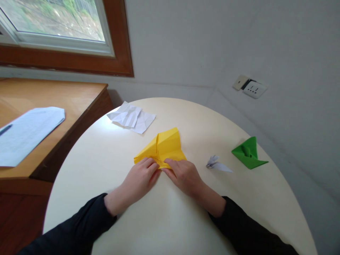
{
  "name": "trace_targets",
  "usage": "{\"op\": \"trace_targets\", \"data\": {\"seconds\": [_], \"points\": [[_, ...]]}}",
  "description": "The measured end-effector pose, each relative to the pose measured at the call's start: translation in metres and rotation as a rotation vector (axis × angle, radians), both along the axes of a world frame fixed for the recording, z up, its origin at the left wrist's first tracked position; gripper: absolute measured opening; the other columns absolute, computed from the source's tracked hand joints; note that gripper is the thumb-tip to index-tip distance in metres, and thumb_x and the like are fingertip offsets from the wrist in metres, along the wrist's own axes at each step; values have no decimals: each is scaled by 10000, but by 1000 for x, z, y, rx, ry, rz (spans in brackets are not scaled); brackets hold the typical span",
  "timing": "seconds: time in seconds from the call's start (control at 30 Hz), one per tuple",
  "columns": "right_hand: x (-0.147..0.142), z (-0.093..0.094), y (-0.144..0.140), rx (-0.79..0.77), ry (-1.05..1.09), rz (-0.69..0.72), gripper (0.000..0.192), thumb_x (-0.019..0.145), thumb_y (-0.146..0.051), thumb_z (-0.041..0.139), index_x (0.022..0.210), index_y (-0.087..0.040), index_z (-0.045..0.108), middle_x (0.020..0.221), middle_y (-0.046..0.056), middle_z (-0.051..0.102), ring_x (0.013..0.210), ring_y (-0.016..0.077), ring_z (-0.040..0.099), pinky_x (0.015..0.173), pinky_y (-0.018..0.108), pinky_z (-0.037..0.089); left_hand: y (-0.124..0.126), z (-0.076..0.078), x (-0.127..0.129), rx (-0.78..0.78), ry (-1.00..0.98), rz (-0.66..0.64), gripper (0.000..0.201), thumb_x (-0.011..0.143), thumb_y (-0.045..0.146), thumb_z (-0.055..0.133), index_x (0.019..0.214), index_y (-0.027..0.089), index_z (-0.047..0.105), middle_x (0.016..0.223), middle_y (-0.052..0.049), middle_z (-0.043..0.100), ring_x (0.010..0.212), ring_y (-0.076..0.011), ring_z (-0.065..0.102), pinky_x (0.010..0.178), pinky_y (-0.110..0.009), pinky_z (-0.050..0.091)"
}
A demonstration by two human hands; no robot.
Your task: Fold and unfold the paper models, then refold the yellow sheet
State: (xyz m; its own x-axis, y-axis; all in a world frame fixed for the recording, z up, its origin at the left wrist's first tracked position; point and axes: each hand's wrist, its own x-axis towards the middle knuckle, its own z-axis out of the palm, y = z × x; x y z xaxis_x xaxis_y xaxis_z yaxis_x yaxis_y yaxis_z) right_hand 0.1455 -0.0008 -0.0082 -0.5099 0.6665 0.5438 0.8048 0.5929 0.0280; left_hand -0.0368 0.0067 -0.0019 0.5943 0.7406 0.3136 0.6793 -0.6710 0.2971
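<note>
A creased sheet of yellow paper (170,143) lies partly folded on the round white table (170,223), its far part standing up a little. My left hand (142,177) grips the near edge of this paper left of its middle, fingers curled over it. Close beside it, my right hand (184,175) pinches the same near edge between thumb and fingers. The two hands almost meet at the paper's near side. My fingers hide part of the fold there.
Right of the paper sit a small folded white paper piece (219,165) and a green folded paper shape (249,154). Creased white sheets (132,117) lie at the far left. A wooden desk (79,97) with printed papers (34,131) and a pen (5,129) stands left.
</note>
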Motion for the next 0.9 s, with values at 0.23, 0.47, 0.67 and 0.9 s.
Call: {"op": "trace_targets", "data": {"seconds": [0.23,0.47,0.67,0.9], "points": [[-5,0,-4,-82,-8,49,139,880,-271,528,930,-152,580,660,22,653,565,152,592,541,275,363,-2,1,-1,-73,-9,-20,210,870,176,441,791,149,633,818,-73,649,762,-186,613,685,-307,523],[-1,-1,-2,-156,-26,27,33,831,-198,574,853,-174,578,703,16,651,614,157,605,552,267,373,-2,4,-2,-107,15,-9,240,871,188,430,782,148,648,839,-84,652,778,-187,619,705,-312,525],[4,0,-1,-166,-32,-31,73,826,-253,596,834,-181,582,699,12,653,611,154,598,545,269,353,-2,4,-1,-88,-6,0,262,883,208,421,768,153,650,836,-86,657,771,-186,623,699,-303,524],[7,-1,0,-94,-12,-80,150,812,-325,624,832,-179,600,682,10,670,590,157,596,547,278,335,-1,6,0,-124,-7,4,281,894,219,406,778,141,650,862,-95,657,800,-198,619,733,-322,520]]}}
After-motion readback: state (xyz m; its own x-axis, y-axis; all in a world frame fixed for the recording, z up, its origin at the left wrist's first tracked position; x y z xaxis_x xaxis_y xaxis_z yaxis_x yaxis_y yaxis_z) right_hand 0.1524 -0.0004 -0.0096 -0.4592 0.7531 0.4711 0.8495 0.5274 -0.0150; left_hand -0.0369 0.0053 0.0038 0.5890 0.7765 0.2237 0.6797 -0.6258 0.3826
